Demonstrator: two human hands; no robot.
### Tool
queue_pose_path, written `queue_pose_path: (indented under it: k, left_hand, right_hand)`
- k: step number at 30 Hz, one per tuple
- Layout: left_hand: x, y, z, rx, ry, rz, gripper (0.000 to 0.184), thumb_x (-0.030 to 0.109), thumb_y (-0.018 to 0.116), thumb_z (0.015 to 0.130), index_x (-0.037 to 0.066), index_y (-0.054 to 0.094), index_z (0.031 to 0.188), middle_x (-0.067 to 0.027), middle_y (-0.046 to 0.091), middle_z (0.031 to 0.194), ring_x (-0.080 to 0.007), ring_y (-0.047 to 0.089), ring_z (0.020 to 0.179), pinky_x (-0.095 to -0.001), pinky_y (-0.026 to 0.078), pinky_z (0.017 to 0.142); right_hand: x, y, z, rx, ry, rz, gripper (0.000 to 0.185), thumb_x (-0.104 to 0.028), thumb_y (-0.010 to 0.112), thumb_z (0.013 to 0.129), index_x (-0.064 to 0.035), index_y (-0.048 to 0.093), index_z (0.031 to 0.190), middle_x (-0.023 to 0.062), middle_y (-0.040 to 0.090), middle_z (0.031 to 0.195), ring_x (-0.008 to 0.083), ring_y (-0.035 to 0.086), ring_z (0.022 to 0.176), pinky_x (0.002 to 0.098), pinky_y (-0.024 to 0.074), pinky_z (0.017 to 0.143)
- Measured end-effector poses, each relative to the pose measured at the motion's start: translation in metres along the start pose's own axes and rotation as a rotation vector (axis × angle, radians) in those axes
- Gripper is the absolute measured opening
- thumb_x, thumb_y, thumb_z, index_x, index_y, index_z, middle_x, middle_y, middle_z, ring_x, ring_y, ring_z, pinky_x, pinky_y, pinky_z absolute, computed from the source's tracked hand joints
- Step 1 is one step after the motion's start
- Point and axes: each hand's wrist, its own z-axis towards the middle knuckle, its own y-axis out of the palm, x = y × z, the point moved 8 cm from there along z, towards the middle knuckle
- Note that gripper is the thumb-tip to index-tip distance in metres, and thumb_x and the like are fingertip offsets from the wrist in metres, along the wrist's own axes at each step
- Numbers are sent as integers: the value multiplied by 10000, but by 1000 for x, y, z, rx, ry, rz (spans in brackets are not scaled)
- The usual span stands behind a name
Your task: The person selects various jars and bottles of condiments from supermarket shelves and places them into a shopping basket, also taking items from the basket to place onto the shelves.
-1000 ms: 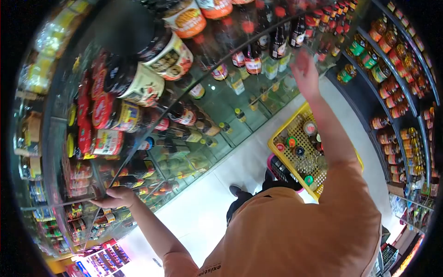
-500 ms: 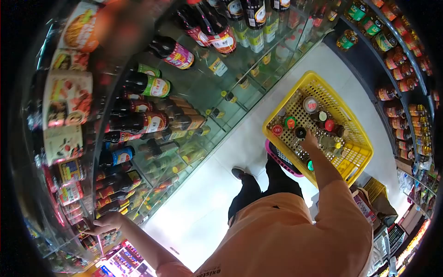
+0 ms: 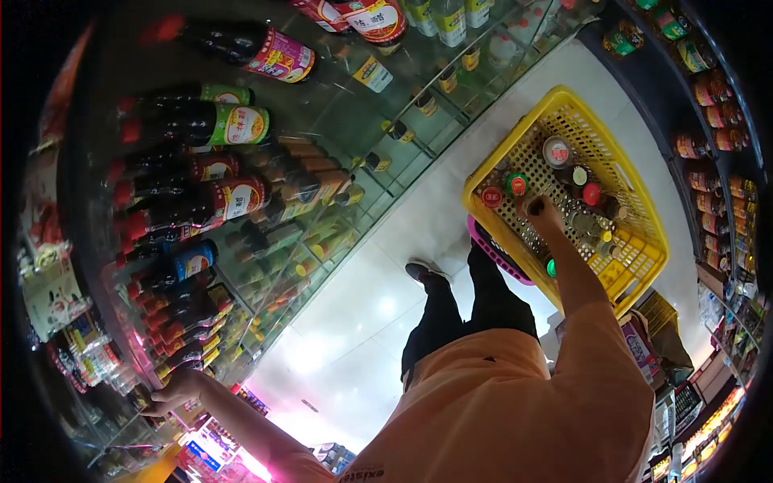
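My right hand [image 3: 547,217] is inside a yellow plastic basket [image 3: 640,217], its fingers closed around the top of a dark-topped bottle [image 3: 534,207]. Around it stand several other bottles and jars, including ones with a green cap [image 3: 516,184], a red cap [image 3: 592,194] and a red lid [image 3: 491,196], and a jar with a pale lid [image 3: 556,151]. At the lower left, my left hand [image 3: 177,390] grips the edge of a glass shelf, with its fingertips partly hidden in shadow. Dark sauce bottles [image 3: 241,197] with red caps sit just above it.
Glass shelves with vinegar bottles [image 3: 244,125] fill the left side. A dark shelf [image 3: 672,129] of oil bottles curves along the right. Under the yellow basket shows a pink-rimmed basket [image 3: 507,267]. Cardboard boxes [image 3: 640,350] stand at lower right on the pale floor [image 3: 354,314].
The view has shifted, so the basket appears slightly higher and farther right, and the left shelf bottles look nearer. My right hand stays at the dark-topped bottle, and my left hand stays at the shelf edge.
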Motion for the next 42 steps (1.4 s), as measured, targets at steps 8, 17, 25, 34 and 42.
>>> queue_pose_path:
  k: [8,17,25,34,42]
  left_hand:
    - [4,-4,6,-5,-56,-307,737,442,512,1032,-88,270,1484,-236,582,1303,-330,548,1250,-494,413,1068]
    - [298,-40,-218,-1340,-112,-1027,944,262,889,720,5,390,1479,-196,467,1491,-332,461,1365,-453,382,1113]
    - [397,-84,-309,-2191,-298,-1040,719,249,905,704,49,555,1299,-76,727,1050,-158,704,913,-313,555,832]
    - [291,-77,-355,-2096,-1106,-957,520,-20,799,747,0,568,1211,-112,694,1066,-196,704,935,-343,582,848]
    - [252,-102,-371,-2044,-1263,-893,487,-32,775,774,5,581,1218,-119,694,1072,-207,697,952,-350,579,867]
  right_hand:
    - [-69,-151,-130,-126,-155,623,592,-42,792,737,-56,520,1264,129,622,1173,235,614,1104,375,518,936]
    - [-201,-187,-243,-427,-515,840,596,-99,864,733,-34,575,1250,78,653,1115,177,626,1029,336,505,942]
    - [-213,-162,-286,-480,-550,792,603,-434,774,833,-62,584,1267,169,724,991,300,703,932,390,536,870]
    - [51,-219,-145,337,110,-259,471,-206,647,871,-114,538,1320,129,548,1378,344,504,1301,480,396,1104]
    - [104,-161,-67,-5,57,-560,429,-150,617,860,-152,572,1287,133,692,1203,299,639,1177,492,402,1080]
